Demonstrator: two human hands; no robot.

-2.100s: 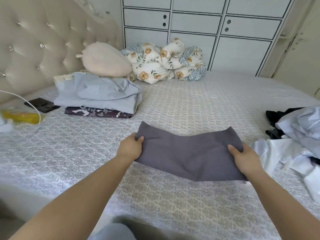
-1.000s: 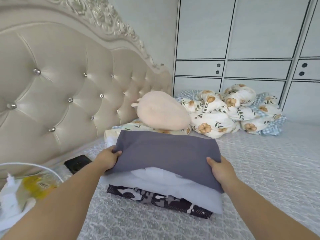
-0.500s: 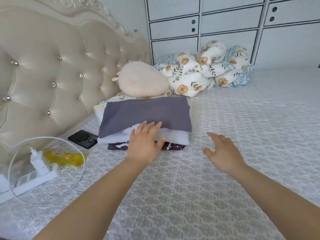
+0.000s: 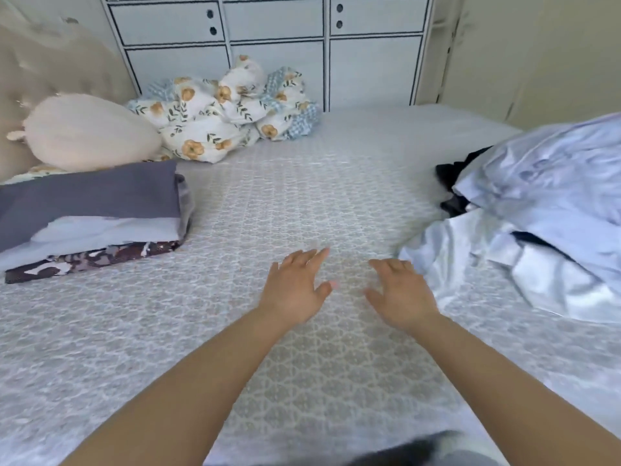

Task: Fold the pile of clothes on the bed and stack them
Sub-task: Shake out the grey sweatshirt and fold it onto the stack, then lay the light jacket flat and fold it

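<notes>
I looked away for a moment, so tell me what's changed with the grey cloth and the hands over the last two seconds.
The grey cloth, held at both ends before, was carried to the folded stack and let go on top. The left hand and right hand then drew back, open and empty, toward the unfolded pile. That pile and the floral bedding stayed put.

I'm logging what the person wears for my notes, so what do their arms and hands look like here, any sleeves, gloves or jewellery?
Both forearms are bare right to the bottom of the picture, with no sleeve showing. The left hand and right hand wear no gloves, and no ring, watch or bracelet shows. The picture is slightly blurred, so a very fine band could go unseen.
</notes>
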